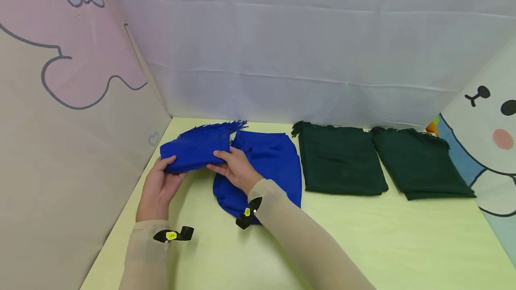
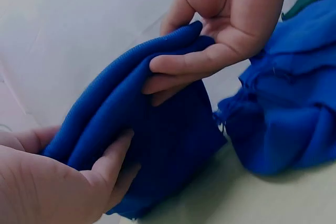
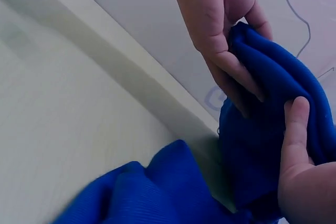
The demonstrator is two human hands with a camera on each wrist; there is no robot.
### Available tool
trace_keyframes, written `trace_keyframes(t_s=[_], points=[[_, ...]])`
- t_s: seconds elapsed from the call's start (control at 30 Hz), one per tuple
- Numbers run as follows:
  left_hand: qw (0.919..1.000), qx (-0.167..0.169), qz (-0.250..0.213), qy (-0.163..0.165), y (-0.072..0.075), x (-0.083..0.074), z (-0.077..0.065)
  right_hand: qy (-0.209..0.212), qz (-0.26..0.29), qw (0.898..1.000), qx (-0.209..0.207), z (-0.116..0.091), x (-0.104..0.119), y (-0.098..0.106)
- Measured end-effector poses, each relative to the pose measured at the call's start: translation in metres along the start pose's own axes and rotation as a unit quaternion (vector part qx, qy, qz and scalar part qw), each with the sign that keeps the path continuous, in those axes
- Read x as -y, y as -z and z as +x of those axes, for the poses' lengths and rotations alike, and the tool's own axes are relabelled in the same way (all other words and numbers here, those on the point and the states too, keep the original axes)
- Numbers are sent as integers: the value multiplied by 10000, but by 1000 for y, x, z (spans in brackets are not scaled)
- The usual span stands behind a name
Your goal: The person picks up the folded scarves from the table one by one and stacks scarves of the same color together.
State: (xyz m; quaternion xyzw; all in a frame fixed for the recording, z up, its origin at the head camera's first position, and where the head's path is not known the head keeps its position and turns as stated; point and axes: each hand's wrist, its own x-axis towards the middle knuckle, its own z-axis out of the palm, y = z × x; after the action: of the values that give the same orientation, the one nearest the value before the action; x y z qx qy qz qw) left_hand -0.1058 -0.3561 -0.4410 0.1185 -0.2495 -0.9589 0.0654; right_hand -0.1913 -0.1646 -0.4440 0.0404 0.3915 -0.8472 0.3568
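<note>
A folded blue scarf point(image 1: 197, 149) with fringe along its far edge is held by both hands over the left part of the table. My left hand point(image 1: 162, 185) grips its near left corner, thumb on top and fingers beneath. At the near right corner, my right hand point(image 1: 238, 169) pinches the layers between thumb and fingers. In the left wrist view the folded layers of the scarf point(image 2: 121, 93) show as thick rounded edges between the two hands. A second blue scarf point(image 1: 274, 160) lies loosely bunched on the table, partly under my right wrist.
Two folded dark green scarves, one in the middle right point(image 1: 342, 160) and one farther right point(image 1: 423, 162), lie with fringes toward the back wall point(image 1: 306, 57). A printed side wall point(image 1: 72, 147) borders the pale yellow table point(image 1: 363, 236) on the left; another stands at right.
</note>
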Motion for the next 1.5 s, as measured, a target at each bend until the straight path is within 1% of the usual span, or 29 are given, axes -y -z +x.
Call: trace_keyframes(t_s=[0.13, 0.27, 0.37, 0.57, 0.67, 0.73, 0.8, 0.87, 0.97, 1.0, 1.13, 1.27, 1.33, 1.5], points=[[9995, 33, -249, -172, -11, 5, 6, 181, 145, 9996, 170, -3, 10, 2], [9986, 110, -363, -364, -24, 11, 12, 334, 200, 9991, 186, -6, 21, 4], [9979, 247, -417, -435, -32, 15, 15, 457, 210, 9986, 188, -7, 29, 5], [9960, 616, -411, -494, -46, 23, 20, 711, 254, 9960, 472, -10, 43, 11], [9954, 758, -233, -546, -53, 27, 22, 800, 300, 9947, 579, -12, 49, 16], [9948, 824, -38, -589, -60, 31, 25, 872, 320, 9940, 579, -16, 53, 20], [9936, 860, 284, -673, -67, 35, 28, 958, 298, 9934, 551, -20, 59, 22], [9909, 840, 716, -773, -76, 39, 30, 1077, 306, 9925, 495, -25, 66, 23], [9830, 853, 1345, -908, -90, 44, 33, 1308, 362, 9898, 429, -34, 77, 26], [9808, 871, 1470, -935, -95, 46, 34, 1394, 393, 9885, 433, -37, 82, 27], [9718, 1172, 1820, -936, -111, 53, 37, 1707, 555, 9827, 452, -47, 97, 33], [9629, 1390, 2140, -883, -124, 62, 42, 1945, 659, 9779, 388, -54, 108, 41], [9613, 1417, 2206, -851, -129, 66, 45, 2027, 671, 9762, 371, -57, 112, 45], [9611, 1371, 2261, -795, -137, 73, 52, 2127, 682, 9740, 389, -62, 118, 52]])
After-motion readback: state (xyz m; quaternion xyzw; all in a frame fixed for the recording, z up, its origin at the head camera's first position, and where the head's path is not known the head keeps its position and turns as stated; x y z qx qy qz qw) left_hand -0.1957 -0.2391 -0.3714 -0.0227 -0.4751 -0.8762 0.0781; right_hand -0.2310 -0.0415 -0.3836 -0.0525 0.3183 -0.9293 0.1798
